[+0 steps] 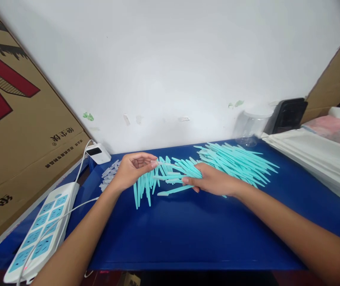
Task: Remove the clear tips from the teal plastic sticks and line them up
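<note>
My right hand (210,180) is closed round a fanned bunch of turquoise eyebrow razors (190,169), their pale blade ends pointing left. One razor (172,191) sticks out lower than the others. My left hand (135,169) pinches a small translucent cap between thumb and fingertips, at the tip of a razor in the bunch; whether the cap is on the blade is too small to tell. Below and behind the hands lies a loose group of turquoise razors (141,188). To the left of my left hand is a pile of small translucent caps (109,174), partly covered by that hand.
A large heap of turquoise razors (235,161) lies at the back right of the blue table (187,234). Behind it stand a clear jar (251,127) and a black object (289,115). White bags (315,153) lie right. A power strip (43,230), white device (98,153) and carton (24,119) are left.
</note>
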Motion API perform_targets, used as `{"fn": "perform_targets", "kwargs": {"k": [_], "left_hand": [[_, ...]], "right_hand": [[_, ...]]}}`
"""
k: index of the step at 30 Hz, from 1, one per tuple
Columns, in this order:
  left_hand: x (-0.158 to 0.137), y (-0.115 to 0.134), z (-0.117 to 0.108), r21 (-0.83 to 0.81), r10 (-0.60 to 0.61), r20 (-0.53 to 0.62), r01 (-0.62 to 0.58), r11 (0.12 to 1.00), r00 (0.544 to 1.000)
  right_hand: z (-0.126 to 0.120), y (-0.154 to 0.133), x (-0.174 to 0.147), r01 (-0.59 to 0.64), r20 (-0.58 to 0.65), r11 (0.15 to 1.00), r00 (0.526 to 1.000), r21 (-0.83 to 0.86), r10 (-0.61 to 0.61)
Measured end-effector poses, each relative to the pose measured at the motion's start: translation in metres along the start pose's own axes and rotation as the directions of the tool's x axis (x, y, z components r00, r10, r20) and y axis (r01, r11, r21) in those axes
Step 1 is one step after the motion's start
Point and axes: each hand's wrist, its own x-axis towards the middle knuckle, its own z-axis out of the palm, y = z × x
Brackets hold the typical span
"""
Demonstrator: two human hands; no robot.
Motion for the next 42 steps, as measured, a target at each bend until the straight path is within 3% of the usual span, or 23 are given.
{"fn": "perform_targets", "kwargs": {"k": [5,13,24,42], "left_hand": [[-0.005,0.004,0.014,0.057,0.043,-0.029,-0.041,0.998,0.999],[-0.008,0.009,0.02,0.118,0.061,0.04,-0.066,0.991,0.997],[-0.012,0.013,0.031,0.086,0.027,0.058,-0.031,0.996,0.998],[-0.011,0.013,0.027,0.067,-0.055,0.138,0.046,0.997,0.989]], "right_hand": [[0.002,0.004,0.002,0.009,-0.005,1.0,1.0,0.004,-0.009],[0.003,-0.001,0.0,-0.002,0.036,1.0,0.999,-0.005,0.002],[0.006,0.002,0.001,-0.049,0.057,0.999,0.997,0.0,0.049],[0.003,-0.003,-0.001,-0.022,0.085,1.0,0.996,-0.014,0.024]]}}
